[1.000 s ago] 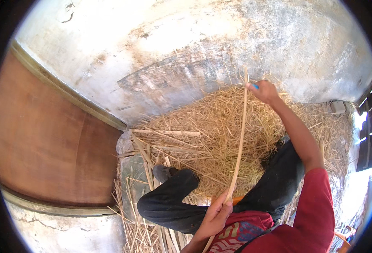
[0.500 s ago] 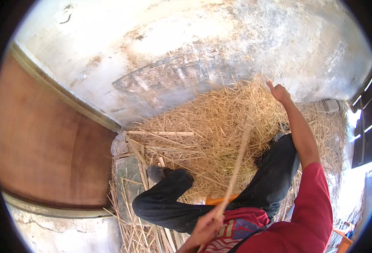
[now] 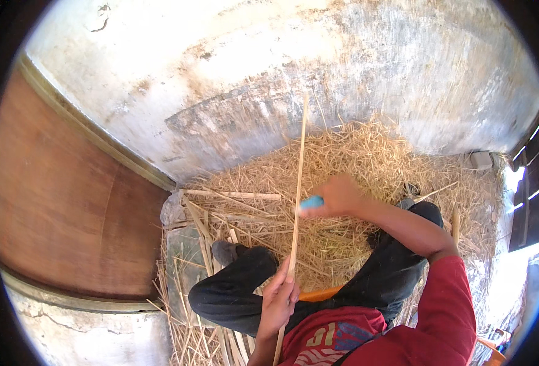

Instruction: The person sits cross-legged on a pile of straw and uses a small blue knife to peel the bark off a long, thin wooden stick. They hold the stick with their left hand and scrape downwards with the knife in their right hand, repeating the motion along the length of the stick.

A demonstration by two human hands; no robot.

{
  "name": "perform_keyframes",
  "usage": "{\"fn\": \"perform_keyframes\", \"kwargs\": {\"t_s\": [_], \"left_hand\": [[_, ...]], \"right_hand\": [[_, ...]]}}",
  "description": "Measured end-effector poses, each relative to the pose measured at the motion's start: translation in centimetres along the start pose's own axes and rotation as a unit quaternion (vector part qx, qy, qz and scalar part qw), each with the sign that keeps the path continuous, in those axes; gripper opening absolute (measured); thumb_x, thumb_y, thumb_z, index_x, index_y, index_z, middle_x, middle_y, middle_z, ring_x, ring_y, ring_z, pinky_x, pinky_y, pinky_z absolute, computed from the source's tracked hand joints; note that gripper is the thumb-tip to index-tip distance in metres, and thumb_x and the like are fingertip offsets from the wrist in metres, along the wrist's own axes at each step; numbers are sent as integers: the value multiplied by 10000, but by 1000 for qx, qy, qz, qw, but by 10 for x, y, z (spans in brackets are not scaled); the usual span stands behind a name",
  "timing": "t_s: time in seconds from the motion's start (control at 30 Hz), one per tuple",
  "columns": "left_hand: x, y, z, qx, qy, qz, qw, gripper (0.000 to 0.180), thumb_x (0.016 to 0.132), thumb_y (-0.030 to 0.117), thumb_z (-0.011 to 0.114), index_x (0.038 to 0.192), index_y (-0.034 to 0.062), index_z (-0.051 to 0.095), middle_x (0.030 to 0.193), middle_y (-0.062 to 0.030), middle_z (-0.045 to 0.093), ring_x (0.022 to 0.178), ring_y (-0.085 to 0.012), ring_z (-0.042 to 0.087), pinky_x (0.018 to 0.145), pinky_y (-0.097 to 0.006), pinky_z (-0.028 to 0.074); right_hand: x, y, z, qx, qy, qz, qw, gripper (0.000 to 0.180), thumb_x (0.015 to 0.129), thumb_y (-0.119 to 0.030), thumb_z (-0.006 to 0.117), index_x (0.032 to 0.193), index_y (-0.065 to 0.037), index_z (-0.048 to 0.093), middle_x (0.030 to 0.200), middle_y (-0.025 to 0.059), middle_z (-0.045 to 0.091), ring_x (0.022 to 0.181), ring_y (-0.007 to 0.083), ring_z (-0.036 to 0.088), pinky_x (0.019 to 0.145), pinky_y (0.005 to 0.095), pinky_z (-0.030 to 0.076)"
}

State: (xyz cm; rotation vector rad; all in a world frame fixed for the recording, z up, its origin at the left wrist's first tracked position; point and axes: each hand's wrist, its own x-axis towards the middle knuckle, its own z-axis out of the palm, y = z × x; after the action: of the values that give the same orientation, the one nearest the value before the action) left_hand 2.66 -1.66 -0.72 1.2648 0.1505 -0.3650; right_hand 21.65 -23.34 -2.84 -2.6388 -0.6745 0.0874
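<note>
A long, thin pale strip, of wood or bamboo (image 3: 300, 171), rises from beside my body toward the wall, its top tilting slightly right. Low on it my left hand (image 3: 278, 302) is closed, with the fingers wrapped round the strip just above my lap. Farther up, my right hand (image 3: 341, 196) is closed around a tool with a light blue handle (image 3: 311, 202). That hand is smeared by motion and lies right beside the strip's middle; I cannot make out the blade or whether it touches the strip.
A deep heap of pale shavings (image 3: 367, 152) spreads between my legs and the stained wall (image 3: 269, 55). More strips (image 3: 233, 195) lie at the left near my foot. A brown wooden door (image 3: 68, 195) stands at the left, a small grey block (image 3: 481, 160) at the far right. Something orange (image 3: 318, 295) shows under me.
My right hand has come from beside the wall at the upper right back in to the strip. The left hand has shifted up and left, and the strip now stands more upright.
</note>
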Motion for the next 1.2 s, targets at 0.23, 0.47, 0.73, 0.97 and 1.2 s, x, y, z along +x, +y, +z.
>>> {"fn": "perform_keyframes", "kwargs": {"t_s": [0.23, 0.47, 0.73, 0.97, 1.2], "left_hand": [[3, 9, 2, 38, 21, 4, 999, 487, 989, 133, 441, 1440, 27, 293, 657, 52, 340, 582, -46, 327, 513, -188, 276], [-4, 1, 6, 153, 19, 66, 986, 471, 979, 163, 452, 1418, 33, 344, 581, 48, 389, 459, -26, 321, 402, -182, 261], [-9, 17, 7, 167, 27, 37, 985, 480, 971, 100, 481, 1419, 10, 336, 713, 56, 428, 629, -21, 365, 555, -176, 317], [-15, 11, -2, 184, 21, 0, 983, 493, 949, 87, 517, 1402, -14, 349, 841, 37, 514, 723, -22, 399, 650, -159, 350], [-36, 3, 4, 217, -7, 30, 976, 520, 921, 52, 542, 1399, -19, 352, 812, 24, 519, 750, -22, 416, 676, -160, 357]], "right_hand": [[4, -4, -6, -28, 5, 16, 999, 870, 748, -842, 340, 640, -38, 655, 523, 135, 572, 498, 313, 595, 508, 438, 471], [16, 22, -5, 4, 44, 37, 998, 804, 762, -811, 369, 657, -75, 675, 502, 125, 559, 514, 316, 600, 512, 432, 473], [0, -6, 2, 1, 80, -79, 994, 714, 767, -763, 461, 685, -90, 684, 497, 110, 550, 477, 292, 565, 486, 400, 467], [27, 37, -9, -36, 101, 50, 993, 731, 772, -766, 451, 677, -77, 673, 521, 120, 560, 475, 286, 570, 496, 410, 461], [27, 68, -9, -107, 100, -5, 989, 725, 762, -779, 446, 585, -95, 606, 477, 77, 514, 469, 245, 571, 468, 387, 447]]}}
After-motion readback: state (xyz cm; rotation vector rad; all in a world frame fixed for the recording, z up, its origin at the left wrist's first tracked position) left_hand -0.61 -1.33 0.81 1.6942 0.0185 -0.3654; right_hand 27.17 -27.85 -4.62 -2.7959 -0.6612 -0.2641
